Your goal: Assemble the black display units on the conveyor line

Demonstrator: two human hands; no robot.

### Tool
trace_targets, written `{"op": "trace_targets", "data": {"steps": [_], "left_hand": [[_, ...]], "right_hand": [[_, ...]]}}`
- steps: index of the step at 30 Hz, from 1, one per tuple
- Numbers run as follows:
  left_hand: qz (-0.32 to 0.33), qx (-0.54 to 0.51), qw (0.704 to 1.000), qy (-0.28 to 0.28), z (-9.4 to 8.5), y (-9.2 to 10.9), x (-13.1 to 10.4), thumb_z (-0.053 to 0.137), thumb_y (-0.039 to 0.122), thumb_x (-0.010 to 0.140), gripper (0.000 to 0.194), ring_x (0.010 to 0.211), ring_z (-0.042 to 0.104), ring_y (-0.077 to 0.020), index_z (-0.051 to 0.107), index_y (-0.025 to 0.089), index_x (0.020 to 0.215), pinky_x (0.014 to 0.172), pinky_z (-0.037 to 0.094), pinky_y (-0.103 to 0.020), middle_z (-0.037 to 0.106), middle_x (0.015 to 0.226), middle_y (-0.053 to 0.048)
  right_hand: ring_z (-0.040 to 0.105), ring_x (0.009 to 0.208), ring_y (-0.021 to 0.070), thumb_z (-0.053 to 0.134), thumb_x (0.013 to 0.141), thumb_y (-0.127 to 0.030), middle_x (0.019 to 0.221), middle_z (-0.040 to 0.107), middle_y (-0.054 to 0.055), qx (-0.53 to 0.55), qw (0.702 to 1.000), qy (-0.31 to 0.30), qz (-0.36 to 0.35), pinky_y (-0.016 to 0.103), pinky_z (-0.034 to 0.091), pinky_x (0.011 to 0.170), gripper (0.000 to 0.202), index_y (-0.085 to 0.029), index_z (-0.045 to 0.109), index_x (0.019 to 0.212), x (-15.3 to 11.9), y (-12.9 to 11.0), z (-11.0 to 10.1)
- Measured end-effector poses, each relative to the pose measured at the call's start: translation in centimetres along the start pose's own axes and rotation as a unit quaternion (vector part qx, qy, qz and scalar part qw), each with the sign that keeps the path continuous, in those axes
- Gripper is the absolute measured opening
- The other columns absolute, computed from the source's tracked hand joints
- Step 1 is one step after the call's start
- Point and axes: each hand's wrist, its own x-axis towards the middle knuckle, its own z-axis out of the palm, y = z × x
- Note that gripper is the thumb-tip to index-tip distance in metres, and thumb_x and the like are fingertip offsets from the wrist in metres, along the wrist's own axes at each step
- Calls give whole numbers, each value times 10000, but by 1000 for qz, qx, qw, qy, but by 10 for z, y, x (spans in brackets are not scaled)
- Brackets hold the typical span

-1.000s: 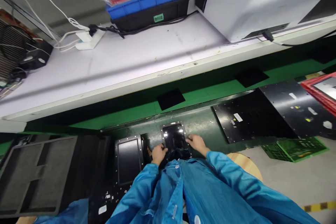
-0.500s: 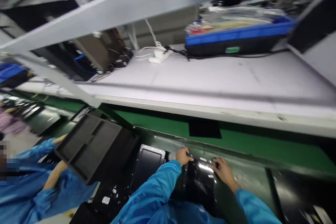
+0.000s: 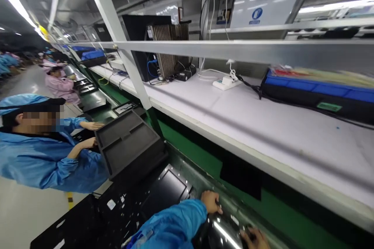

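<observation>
A glossy black panel (image 3: 223, 235) lies in front of me on the work line, bright reflections across its surface and small pale tabs near its far edge. My left hand (image 3: 212, 201) is closed at its far left corner, fingers curled down. At the far right corner my right hand (image 3: 255, 238) grips the edge with bent fingers, partly cut off by the bottom of the view. Left of my left hand rests a dark flat panel with a silver frame (image 3: 169, 186), my blue sleeve covering its near part.
Stacked black trays (image 3: 131, 144) stand to the left, beside a co-worker in blue (image 3: 52, 155). Small pale pieces lie on a black surface (image 3: 87, 210). Beyond the green strip, a white shelf (image 3: 222, 113) holds a power strip (image 3: 226, 83) and a blue-black bin (image 3: 321, 89).
My view has swung up and left, showing more of the co-worker and the aisle. Both hands remain at the panel, now lower in view.
</observation>
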Motion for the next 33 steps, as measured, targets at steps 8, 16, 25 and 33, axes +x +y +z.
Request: {"op": "trace_targets", "data": {"steps": [8, 16, 25, 33], "left_hand": [[115, 52, 970, 208, -30, -36, -136, 686, 309, 981, 444, 1498, 485, -387, 719, 233, 1417, 1254, 368, -545, 599, 1547, -196], [-48, 337, 912, 228, -61, -141, -210, 703, 430, 952, 916, 1634, 237, -557, 347, 116, 1736, 1230, 279, -784, 279, 1769, -332], [-17, 199, 951, 237, -114, -104, -256, 640, 228, 939, 609, 1282, 715, -397, 655, 155, 1543, 1016, 586, -468, 760, 1350, -231], [27, -344, 923, 171, -98, -63, -197, 921, 358, 715, 480, 980, 800, -287, 807, 114, 1113, 919, 630, -399, 839, 999, -137]], "right_hand": [[739, 1121, 284, 705, 897, -357, 1417, 688, 204, -69, 987, 19, 145, 419, 540, 1111, 438, -158, 747, 1285, -59, -40, 16], [760, 899, 240, 679, 877, -320, 928, 820, 56, 149, 974, -79, 150, 345, 581, 885, 159, -223, 805, 894, -174, -45, 98], [748, 852, 237, 847, 788, -484, 900, 834, 63, 276, 926, -226, 121, 352, 578, 843, 306, -197, 853, 896, -194, -97, 137], [770, 1016, 296, 783, 797, -778, 1068, 844, 107, 493, 835, -4, 245, 400, 594, 934, 672, -175, 855, 1085, -195, -94, 102]]}}
